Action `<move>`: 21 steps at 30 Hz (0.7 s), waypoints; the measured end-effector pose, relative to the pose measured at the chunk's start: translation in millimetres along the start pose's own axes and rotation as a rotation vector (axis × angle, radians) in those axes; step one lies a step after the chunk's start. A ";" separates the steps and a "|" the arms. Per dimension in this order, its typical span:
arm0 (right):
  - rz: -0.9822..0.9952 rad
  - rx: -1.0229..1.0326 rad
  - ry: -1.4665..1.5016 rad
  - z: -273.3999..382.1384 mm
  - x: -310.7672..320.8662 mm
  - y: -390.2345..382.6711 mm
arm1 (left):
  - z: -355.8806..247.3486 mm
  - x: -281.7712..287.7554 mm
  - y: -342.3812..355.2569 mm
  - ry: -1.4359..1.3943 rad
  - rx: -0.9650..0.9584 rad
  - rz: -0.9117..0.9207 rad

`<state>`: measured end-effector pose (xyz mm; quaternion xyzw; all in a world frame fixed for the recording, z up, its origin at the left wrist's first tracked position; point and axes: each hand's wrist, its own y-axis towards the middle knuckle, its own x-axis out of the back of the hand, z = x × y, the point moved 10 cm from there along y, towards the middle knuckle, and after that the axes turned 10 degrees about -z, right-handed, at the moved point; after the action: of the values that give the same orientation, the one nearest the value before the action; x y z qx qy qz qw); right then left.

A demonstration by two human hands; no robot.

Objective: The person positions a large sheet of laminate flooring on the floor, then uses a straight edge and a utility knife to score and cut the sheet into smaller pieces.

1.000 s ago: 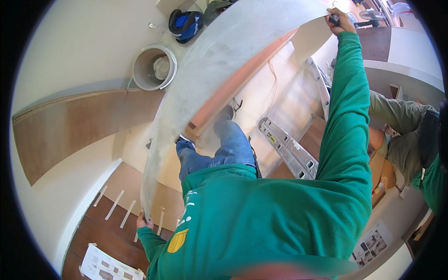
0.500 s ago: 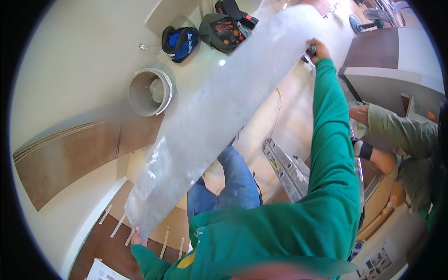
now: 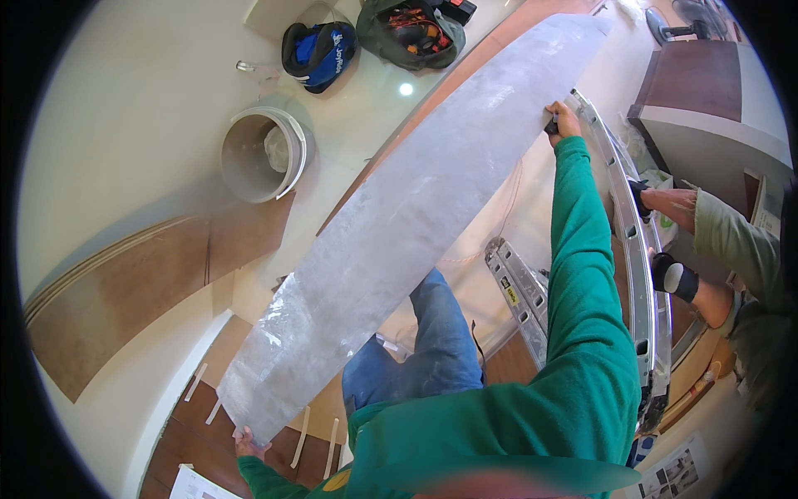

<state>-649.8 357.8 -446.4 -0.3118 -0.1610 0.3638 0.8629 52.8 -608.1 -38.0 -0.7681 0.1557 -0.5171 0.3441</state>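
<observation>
A long grey sheet panel [image 3: 416,190], shiny in patches, lies slantwise across the view from lower left to upper right. At its near lower corner my left hand [image 3: 248,444] is closed on the edge, fingertips over the face. My right arm is stretched far forward, and my right hand [image 3: 566,123] grips the panel's right edge near its far end. Something small and black [image 3: 552,125] shows at the right hand's fingers; its kind cannot be made out. Most of the panel's underside is hidden.
A white bucket [image 3: 297,170], a blue bag [image 3: 320,58] and a dark tool bag [image 3: 405,37] stand left of the panel. Aluminium ladders [image 3: 640,274] [image 3: 521,287] are at right, beside another person's legs [image 3: 706,299]. Brown boards [image 3: 125,291] lean along the left wall; a fan [image 3: 698,17] stands far right.
The panel's far end has shifted right in view, with my right hand still on its edge. A brown strip now shows along its left side, and more of the right-hand ladder is visible.
</observation>
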 end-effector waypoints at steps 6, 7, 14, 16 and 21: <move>-0.139 -0.136 -0.234 -79.0 33.7 -38.5 | -4.8 34.0 31.6 0.070 -0.018 -0.031; -0.142 -0.168 -0.317 -96.5 35.6 -40.4 | -12.5 40.4 41.5 0.068 -0.036 -0.053; -0.083 -0.144 -0.517 -227.2 -18.7 -27.6 | -30.7 47.5 64.0 0.062 -0.160 -0.140; -0.073 -0.107 -0.536 -251.6 -44.0 -29.4 | -14.6 43.1 71.8 0.056 -0.143 -0.097; -0.236 -0.146 -0.583 -288.7 -45.7 -14.0 | 33.2 2.4 113.3 0.278 -0.027 -0.180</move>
<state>-527.9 195.4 -657.2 -0.2349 -0.4622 0.3226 0.7919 96.9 -678.3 -122.1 -0.7044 0.1393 -0.6450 0.2614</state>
